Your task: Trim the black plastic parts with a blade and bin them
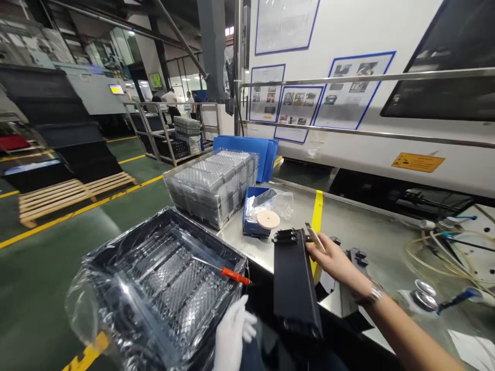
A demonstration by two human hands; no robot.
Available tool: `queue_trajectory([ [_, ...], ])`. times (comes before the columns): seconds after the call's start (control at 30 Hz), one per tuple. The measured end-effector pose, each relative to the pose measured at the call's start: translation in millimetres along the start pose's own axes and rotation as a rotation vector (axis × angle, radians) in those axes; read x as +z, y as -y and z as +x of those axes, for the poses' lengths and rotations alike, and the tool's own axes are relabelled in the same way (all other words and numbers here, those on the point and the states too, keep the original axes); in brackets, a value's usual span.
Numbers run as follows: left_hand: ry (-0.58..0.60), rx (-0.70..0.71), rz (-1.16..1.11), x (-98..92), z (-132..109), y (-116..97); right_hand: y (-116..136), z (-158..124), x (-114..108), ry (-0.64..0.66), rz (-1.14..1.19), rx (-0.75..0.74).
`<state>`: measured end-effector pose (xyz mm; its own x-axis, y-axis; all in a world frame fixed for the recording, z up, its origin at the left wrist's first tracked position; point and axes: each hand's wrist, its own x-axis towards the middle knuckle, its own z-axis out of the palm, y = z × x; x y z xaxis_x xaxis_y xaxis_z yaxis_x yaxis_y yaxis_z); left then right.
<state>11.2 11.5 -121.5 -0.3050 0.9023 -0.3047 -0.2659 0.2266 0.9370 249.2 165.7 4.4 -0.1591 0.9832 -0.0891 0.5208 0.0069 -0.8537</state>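
My right hand, bare with a watch at the wrist, is closed on a thin, flat, light-coloured blade-like strip. It is at the far right corner of a long black panel with black fittings at its far end; whether the fingers also touch the panel I cannot tell. The panel overhangs the table's near edge. My left hand, in a white glove, is open and holds nothing, beside the near right corner of a black crate. A red-handled screwdriver lies across the crate's right rim.
Plastic film and clear trays are in the crate. Behind it stand wrapped tray stacks and a blue box with a pale round disc. Hoses and a metal-lidded bottle are at right, on the metal table.
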Motion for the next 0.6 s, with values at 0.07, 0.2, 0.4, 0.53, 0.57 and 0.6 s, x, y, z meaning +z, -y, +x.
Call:
queue_trajectory([
  [0.07,0.192,-0.137,-0.253,16.3,2,-23,0,-34,9,0.121,0.125,-0.043],
  [0.2,0.729,-0.346,-0.593,45.3,0,-43,4,-85,35,0.317,0.330,-0.060],
  [0.4,0.812,-0.488,-0.707,40.0,-43,-51,-6,-106,55,0.419,0.461,-0.009],
  [0.53,0.785,-0.548,-0.805,30.8,-68,-49,-26,-118,50,0.346,0.420,0.038],
  [0.57,0.782,-0.538,-0.838,29.3,-71,-48,-33,-124,45,0.271,0.383,0.049],
  [0.6,0.788,-0.523,-0.861,28.2,-72,-47,-42,-132,40,0.168,0.335,0.062],
])
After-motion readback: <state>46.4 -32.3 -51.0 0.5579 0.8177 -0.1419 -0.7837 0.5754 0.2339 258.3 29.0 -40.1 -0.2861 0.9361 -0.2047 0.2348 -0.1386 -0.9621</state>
